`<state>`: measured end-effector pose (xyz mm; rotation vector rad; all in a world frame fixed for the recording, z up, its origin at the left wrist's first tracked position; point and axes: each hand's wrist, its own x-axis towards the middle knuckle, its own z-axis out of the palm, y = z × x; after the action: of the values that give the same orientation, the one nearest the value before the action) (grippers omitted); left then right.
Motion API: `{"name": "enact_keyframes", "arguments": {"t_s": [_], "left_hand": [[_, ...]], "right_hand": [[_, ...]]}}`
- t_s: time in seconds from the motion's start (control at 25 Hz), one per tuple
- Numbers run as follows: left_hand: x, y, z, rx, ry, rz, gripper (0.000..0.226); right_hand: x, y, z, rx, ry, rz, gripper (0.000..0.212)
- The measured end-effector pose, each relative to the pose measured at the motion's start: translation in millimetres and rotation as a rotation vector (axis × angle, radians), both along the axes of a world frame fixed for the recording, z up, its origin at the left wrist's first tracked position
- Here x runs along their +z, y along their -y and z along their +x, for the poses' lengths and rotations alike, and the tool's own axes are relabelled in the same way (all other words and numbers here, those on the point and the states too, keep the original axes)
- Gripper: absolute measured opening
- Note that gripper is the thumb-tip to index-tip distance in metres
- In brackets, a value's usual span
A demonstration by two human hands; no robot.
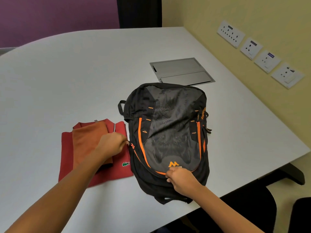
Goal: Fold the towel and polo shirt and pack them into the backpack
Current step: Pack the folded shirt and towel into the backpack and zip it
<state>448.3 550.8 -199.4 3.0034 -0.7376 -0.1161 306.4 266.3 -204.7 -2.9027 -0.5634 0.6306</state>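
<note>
While the folded red polo shirt point(94, 158) with the folded orange towel point(89, 140) on it waits left of the black-and-orange fabric backpack point(168, 132), the opening step seems in hand. The left hand point(111, 143) pinches the zipper pull point(132, 145) at the left side and the right hand point(180, 179) grips the near fabric; next the zipper should run around.

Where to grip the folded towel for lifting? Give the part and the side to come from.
Grip the towel by its long left edge, coming from the left over the shirt. It lies flat as a narrow strip on the shirt, and that edge is bare, whereas the left hand covers its right side near the backpack. Slide fingers under, thumb on top.
</note>
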Motion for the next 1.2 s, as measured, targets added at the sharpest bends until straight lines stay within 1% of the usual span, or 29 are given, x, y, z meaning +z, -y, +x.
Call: {"name": "enact_keyframes", "arguments": {"t_s": [0.12,0.28,0.4,0.48,0.6,0.64,0.68,0.72,0.76,0.8,0.84,0.88,0.96,1.04,1.08,1.12,1.2], "left_hand": [[11,10,29,0.018,-0.029,0.038,0.029],[30,13,72,0.175,-0.021,0.021,0.027],[43,24,95,0.217,0.037,0.052,0.027],[45,29,97,0.292,0.050,-0.015,0.026],[35,33,83,0.430,-0.027,-0.241,0.024],[30,33,73,0.413,-0.043,-0.301,0.020],[26,35,60,0.339,-0.037,-0.344,0.019],[20,36,45,0.217,-0.007,-0.369,0.027],[14,38,29,0.072,0.023,-0.373,0.042],[8,40,12,-0.075,0.052,-0.361,0.058],[1,41,-7,-0.210,0.068,-0.321,0.071],[-7,42,-26,-0.331,0.060,-0.239,0.083],[-21,42,-58,-0.503,0.004,-0.009,0.108],[-31,43,-76,-0.519,-0.104,0.170,0.124],[-35,45,-80,-0.495,-0.125,0.193,0.126],[-38,47,-82,-0.470,-0.138,0.186,0.123],[-39,50,-84,-0.439,-0.132,0.133,0.102]], "right_hand": [[-2,-2,0,-0.011,-0.032,-0.017,0.023],[4,-7,3,-0.052,-0.109,-0.020,0.024],[5,-9,6,-0.065,-0.117,-0.009,0.024],[4,-12,6,-0.072,-0.097,-0.002,0.026],[-3,-14,1,-0.077,-0.031,0.026,0.028],[-7,-11,-2,-0.059,0.046,0.056,0.030],[-10,-5,-6,-0.033,0.134,0.089,0.032],[-10,3,-10,-0.022,0.193,0.126,0.036],[-9,12,-16,-0.017,0.230,0.156,0.043],[-8,23,-20,-0.018,0.216,0.147,0.055],[-8,33,-23,-0.020,0.172,0.091,0.069],[-6,44,-27,-0.020,0.114,0.018,0.082],[-7,61,-30,0.001,0.042,-0.106,0.098],[-5,70,-27,0.019,-0.021,-0.153,0.105],[-3,73,-24,0.033,-0.051,-0.173,0.108],[-1,75,-21,0.052,-0.075,-0.199,0.112],[-1,76,-16,0.070,-0.088,-0.246,0.117]]}}
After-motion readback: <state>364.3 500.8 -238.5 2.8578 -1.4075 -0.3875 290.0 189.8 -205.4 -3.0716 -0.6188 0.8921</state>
